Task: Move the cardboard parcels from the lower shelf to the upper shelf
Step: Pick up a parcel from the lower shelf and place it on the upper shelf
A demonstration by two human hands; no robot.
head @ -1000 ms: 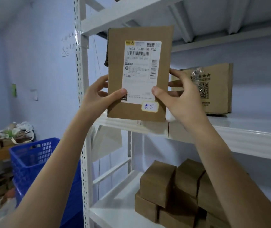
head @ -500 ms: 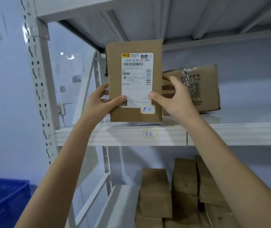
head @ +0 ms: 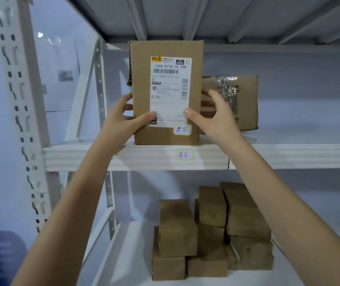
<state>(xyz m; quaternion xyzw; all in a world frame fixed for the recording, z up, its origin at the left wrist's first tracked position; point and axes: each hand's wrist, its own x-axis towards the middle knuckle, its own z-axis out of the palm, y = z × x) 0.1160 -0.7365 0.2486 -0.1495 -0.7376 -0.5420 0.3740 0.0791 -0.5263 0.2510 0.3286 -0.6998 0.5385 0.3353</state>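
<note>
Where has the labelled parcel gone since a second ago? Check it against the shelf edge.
Yes. The labelled parcel has moved down and back: it hung in front of the upper shelf edge, and now its base sits on that shelf, with the left hand and right hand gripping it.

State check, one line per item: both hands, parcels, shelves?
Labelled parcel: upright on upper shelf, both hands on it.
Left hand: gripping its left edge.
Right hand: gripping its right edge.
Taped box: resting behind, closed.
Small parcels: stacked on lower shelf.
</note>
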